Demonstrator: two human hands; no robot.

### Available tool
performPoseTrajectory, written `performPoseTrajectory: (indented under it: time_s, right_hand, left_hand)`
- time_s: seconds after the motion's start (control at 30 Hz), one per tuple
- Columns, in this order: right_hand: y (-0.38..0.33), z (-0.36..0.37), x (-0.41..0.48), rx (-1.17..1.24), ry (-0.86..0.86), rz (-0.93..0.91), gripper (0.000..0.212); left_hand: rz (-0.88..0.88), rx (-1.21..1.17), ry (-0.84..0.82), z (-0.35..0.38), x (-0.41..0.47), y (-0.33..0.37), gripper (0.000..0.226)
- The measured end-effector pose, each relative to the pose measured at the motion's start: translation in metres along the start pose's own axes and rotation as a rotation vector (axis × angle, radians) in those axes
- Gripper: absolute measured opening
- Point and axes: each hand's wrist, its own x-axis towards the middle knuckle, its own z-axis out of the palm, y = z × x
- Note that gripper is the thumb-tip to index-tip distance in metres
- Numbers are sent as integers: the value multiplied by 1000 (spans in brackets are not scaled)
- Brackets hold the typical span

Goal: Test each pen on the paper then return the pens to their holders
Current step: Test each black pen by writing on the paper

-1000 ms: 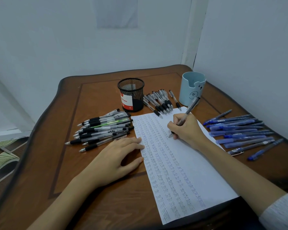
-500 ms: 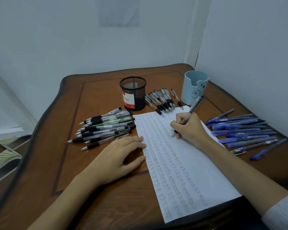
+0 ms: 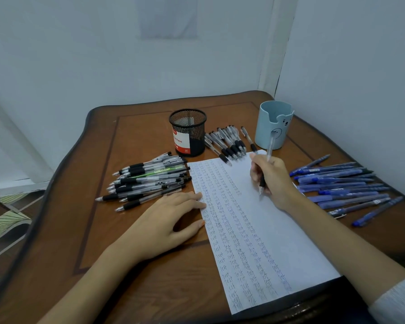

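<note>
Your right hand (image 3: 270, 181) grips a clear pen (image 3: 269, 148), tip down at the paper (image 3: 278, 230) beside the columns of "test"; whether it touches is hard to tell. Your left hand (image 3: 164, 220) lies flat, fingers straight, fingertips on the sheet's left edge. The black mesh holder (image 3: 188, 133) and blue cup (image 3: 272, 125) stand behind the sheet.

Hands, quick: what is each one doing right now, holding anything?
Left hand: open, holds nothing, fingertips resting on the left edge of the paper.
Right hand: closed around a pen, tip down at the paper.
</note>
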Motion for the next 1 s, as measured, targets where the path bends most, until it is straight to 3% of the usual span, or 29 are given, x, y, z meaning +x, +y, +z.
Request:
performPoseTrajectory:
  time_s: [0.2,0.47,0.77,0.9,1.0]
  right_hand:
    - [1,-1,-1,-62,-38,-34,29]
    - [1,4,-11,-455,-93,-213,23]
    - [3,7,-10,-571,-54,-237,33]
    - [6,4,-11,-438,-82,-192,35]
    - [3,0,-2,-499,-78,-221,41]
  left_hand:
    - [1,-3,6,0,0,0,49]
    - [-4,6,-9,-1,-1,1,50]
    - [-6,5,-21,-1,0,1,51]
    - [-13,2,-25,-1,0,1,50]
    - [-15,5,-22,-1,-1,1,49]
